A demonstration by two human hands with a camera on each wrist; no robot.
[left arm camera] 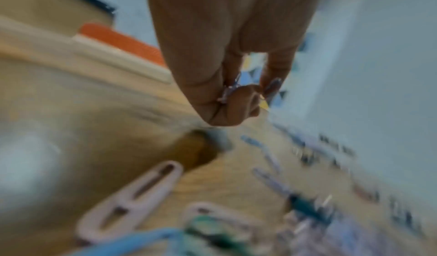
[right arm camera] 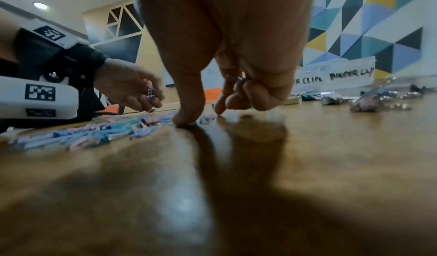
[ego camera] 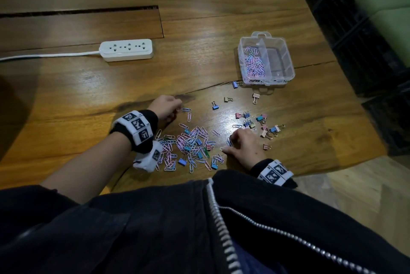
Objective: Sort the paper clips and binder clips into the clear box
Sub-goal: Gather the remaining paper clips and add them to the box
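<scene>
Head view, looking down on a wooden desk (ego camera: 221, 18). Clear box (ego camera: 286, 56) at far right, divided in two: left compartment part-filled with pink and blue paper clips, right compartment apparently bare. Loose paper clips (ego camera: 190, 142) heaped near the body; binder clips (ego camera: 259, 122) scattered between the heap and the box, a few lying just beside its front wall.

Left hand (ego camera: 165, 108) at the far edge of the heap, fingers curled, grip narrow and pinching several gathered paper clips. Right hand (ego camera: 243, 143) at the heap's right edge, outer fingers curled on a few clips, thumb (right arm camera: 187, 110) and forefinger pressed down on another.

Risks, as judged: clips already gathered slipping from crowded fingers while further ones are pinched; thin clips lying flat on polished wood sliding away rather than lifting; binder clips mixed into the heap being swept up and dropped into the paper-clip side.

Legible writing: handwritten "PAPER CLIPS" on the box front, partly cut off. White power strip (ego camera: 126, 49) unmarked. Square coded tags on both wristbands.
</scene>
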